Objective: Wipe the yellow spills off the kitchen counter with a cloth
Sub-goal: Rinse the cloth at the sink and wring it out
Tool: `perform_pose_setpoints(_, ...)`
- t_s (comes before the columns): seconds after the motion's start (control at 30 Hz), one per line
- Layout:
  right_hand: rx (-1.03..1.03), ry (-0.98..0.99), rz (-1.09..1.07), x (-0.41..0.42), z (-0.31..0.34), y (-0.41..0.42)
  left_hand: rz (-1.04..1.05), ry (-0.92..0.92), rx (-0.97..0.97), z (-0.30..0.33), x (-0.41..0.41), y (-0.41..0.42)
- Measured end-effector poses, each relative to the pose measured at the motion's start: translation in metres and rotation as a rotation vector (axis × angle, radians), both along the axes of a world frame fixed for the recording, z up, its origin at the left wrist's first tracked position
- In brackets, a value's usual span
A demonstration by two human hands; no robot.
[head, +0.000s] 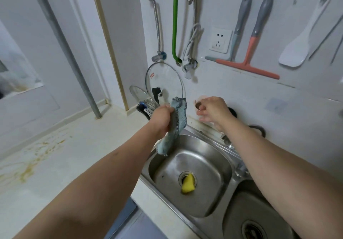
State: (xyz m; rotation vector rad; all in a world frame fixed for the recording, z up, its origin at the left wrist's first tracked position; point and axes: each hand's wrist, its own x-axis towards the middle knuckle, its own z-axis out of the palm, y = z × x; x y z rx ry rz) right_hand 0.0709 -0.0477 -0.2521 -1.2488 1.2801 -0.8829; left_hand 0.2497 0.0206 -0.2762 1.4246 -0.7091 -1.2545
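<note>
Kitchen counter (78, 164), left of the sink: pale surface carrying the yellow spills (31, 166), which streak from the near left edge up toward the middle; none of it looks wiped yet, as I judge.

Sink (209, 157), right of the counter: 2 steel basins, the left 1 holding a yellow sponge (188, 184) over its drain.

Cloth (176, 125): blue-grey, hanging over the far left rim of the left basin, well apart from the spills. My left hand (161, 120) grips it at mid-length, fingers curled around the fabric, both ends dangling free.

My right hand (213, 111): raised over the far rim of the sink near the wall, fingers loosely spread and holding nothing.

Risks, as I judge them:
1. The loose lower end may drag across the basin rim and pick up grime, then smear it over the counter.
2. If the cloth is wet, it may drip along the way and thin the spills into a wider stain.
3. A bunched grip offers little flat fabric, so streaks may merely be pushed toward the near edge.
</note>
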Motion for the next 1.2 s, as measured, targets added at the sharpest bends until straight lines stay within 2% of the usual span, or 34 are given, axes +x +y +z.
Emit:
perform_pose_setpoints(0.13,0.004,0.263,0.282,0.007,-0.007,0.022,-0.022,0.174,-0.044,0.0,-0.005,0.004)
perform_pose_setpoints(0.27,-0.081,0.15,0.2,0.019,-0.013,0.03,-0.139,0.206,-0.085,0.005,-0.01,0.007)
perform_pose_setpoints(0.43,-0.225,0.278,0.048,0.016,-0.002,0.019,-0.099,-0.137,0.035,0.013,-0.003,0.004)
perform_pose_setpoints(0.5,-0.275,0.362,-0.001,0.012,0.006,0.011,-0.068,-0.355,0.083,0.014,0.007,0.006)
perform_pose_setpoints(0.57,-0.217,0.346,-0.013,0.004,0.009,-0.005,-0.102,-0.519,0.205,0.013,0.019,0.014)
perform_pose_setpoints(0.6,-0.176,0.35,-0.018,0.001,0.01,-0.009,-0.119,-0.508,0.245,0.012,0.026,0.02)
perform_pose_setpoints(0.7,-0.186,0.412,-0.069,-0.008,0.008,-0.016,-0.031,-0.205,0.218,0.011,0.044,0.026)
perform_pose_setpoints(0.73,-0.194,0.344,-0.095,-0.008,0.008,-0.015,0.006,-0.108,0.195,0.01,0.049,0.025)
perform_pose_setpoints(0.8,-0.139,0.076,-0.092,-0.001,0.01,-0.014,0.092,0.068,0.152,0.011,0.057,0.025)
perform_pose_setpoints(0.87,-0.072,-0.165,-0.01,0.01,0.017,-0.009,0.211,0.249,0.087,0.015,0.065,0.025)
perform_pose_setpoints(0.9,-0.061,-0.195,0.046,0.016,0.021,-0.008,0.248,0.306,0.051,0.016,0.068,0.024)
perform_pose_setpoints(0.93,-0.062,-0.155,0.117,0.023,0.025,-0.005,0.256,0.336,0.014,0.017,0.075,0.026)
perform_pose_setpoints(1.0,-0.154,0.11,0.245,0.036,0.031,-0.002,0.163,0.299,-0.044,0.022,0.087,0.033)
perform_pose_setpoints(1.1,-0.347,0.52,0.285,0.063,0.036,0.003,-0.035,0.002,-0.047,0.023,0.113,0.046)
perform_pose_setpoints(1.2,-0.407,0.662,0.248,0.087,0.034,-0.001,-0.007,-0.306,-0.012,0.024,0.135,0.058)
